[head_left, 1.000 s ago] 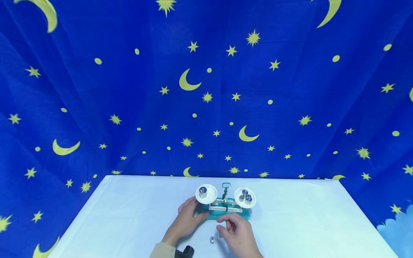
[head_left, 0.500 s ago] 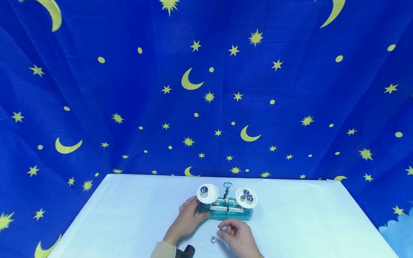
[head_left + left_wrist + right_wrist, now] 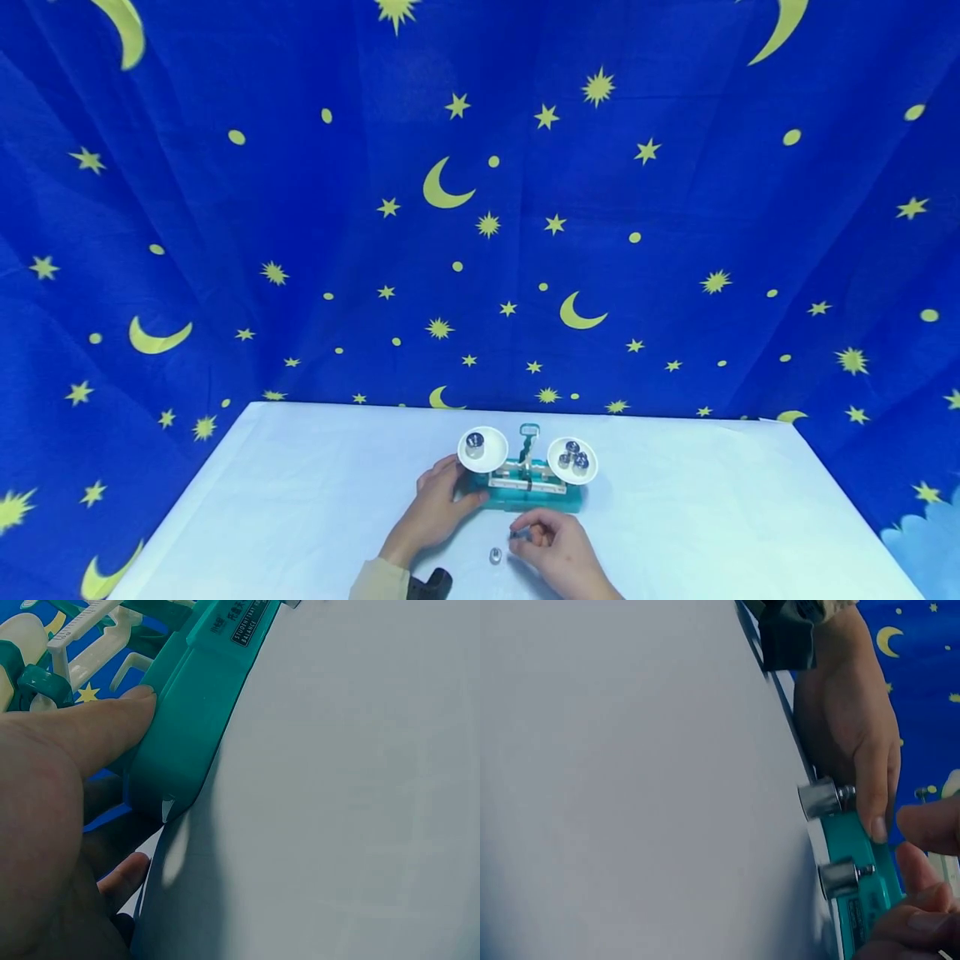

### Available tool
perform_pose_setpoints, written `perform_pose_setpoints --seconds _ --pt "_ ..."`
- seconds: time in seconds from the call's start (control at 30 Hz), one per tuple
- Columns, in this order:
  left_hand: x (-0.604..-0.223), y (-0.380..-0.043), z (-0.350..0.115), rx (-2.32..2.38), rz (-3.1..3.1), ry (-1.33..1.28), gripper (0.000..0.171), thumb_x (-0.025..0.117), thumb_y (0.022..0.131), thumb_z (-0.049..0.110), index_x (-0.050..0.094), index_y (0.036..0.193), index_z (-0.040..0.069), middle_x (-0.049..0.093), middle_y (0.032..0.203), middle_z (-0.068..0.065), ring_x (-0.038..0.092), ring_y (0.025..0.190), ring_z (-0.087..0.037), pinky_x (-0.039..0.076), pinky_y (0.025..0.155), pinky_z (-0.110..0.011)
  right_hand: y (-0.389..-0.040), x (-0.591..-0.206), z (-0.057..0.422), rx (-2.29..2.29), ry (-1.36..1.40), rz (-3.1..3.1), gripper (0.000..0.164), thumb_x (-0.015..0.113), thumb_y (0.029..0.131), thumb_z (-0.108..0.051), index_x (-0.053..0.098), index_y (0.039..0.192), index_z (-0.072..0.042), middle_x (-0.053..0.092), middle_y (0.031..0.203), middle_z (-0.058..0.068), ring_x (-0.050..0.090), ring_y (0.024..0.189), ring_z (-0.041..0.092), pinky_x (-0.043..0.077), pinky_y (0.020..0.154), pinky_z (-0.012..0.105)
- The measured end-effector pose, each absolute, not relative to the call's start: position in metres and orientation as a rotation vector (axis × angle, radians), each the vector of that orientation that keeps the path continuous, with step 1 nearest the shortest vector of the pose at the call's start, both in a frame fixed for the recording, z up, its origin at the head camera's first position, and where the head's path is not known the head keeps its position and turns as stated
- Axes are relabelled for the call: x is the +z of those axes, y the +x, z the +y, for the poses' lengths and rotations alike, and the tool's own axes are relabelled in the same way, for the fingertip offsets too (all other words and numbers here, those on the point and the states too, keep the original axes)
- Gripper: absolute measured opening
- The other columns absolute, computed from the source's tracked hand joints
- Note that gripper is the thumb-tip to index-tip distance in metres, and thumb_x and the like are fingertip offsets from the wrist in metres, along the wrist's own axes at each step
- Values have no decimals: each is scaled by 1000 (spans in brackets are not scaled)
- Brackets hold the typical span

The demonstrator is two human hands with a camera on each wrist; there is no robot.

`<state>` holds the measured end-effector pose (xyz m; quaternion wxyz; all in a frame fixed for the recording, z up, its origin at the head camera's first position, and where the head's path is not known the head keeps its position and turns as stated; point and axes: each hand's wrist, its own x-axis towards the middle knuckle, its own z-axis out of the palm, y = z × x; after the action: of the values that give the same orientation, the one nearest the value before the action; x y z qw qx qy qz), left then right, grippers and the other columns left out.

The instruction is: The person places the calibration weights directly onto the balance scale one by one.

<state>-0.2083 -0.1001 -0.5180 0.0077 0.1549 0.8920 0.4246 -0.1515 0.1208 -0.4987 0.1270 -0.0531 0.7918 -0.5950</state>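
Note:
In the head view, a green balance scale [image 3: 528,500] stands on the table, a large metal weight [image 3: 474,446] on its left pan [image 3: 492,454] and several smaller ones [image 3: 573,457] on its right pan [image 3: 588,473]. My left hand [image 3: 437,506] grips the scale's left end, its thumb lying on the green base [image 3: 184,712]. My right hand [image 3: 553,542] is in front of the scale, fingers loosely bent. The right wrist view shows a gap between those fingers and the knob of a small weight [image 3: 840,879]. Another small weight [image 3: 821,799] stands beside it.
A white cloth covers the table [image 3: 712,517]. Behind it hangs a blue curtain [image 3: 480,250] with yellow moons and stars. A black device [image 3: 430,585] sits at the left wrist, by the beige sleeve [image 3: 379,581].
The right hand has drawn slightly down and away from the scale, and its fingers have shifted around the small weight. My left hand keeps its hold on the scale's base.

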Motion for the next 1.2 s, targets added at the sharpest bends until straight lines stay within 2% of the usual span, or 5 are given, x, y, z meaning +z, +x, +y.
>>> perform_pose_setpoints --seconds 0.33,0.57,1.2 --pt "-519 -208 -101 1326 2802 488 70 70 92 42 50 145 2 53 146 -19 36 143 -41 15 117 -65 -154 -500 123 -1634 -116 2298 18 79 83 -14 73 99 -8 51 69 -4 47 62 14 38 53 22" --pt "-518 -208 -101 1323 2798 490 69 70 92 41 50 145 2 54 145 -18 36 142 -41 15 117 -65 -155 -500 125 -1608 -157 2294 16 77 82 -8 72 98 -7 52 68 -4 47 61 13 37 52 21" --pt "-518 -208 -100 1342 2794 498 69 71 91 41 50 145 3 54 146 -17 36 142 -40 14 116 -66 -159 -504 127 -1575 -122 2332 12 77 84 -11 73 95 -9 52 67 -4 49 62 14 36 53 22"
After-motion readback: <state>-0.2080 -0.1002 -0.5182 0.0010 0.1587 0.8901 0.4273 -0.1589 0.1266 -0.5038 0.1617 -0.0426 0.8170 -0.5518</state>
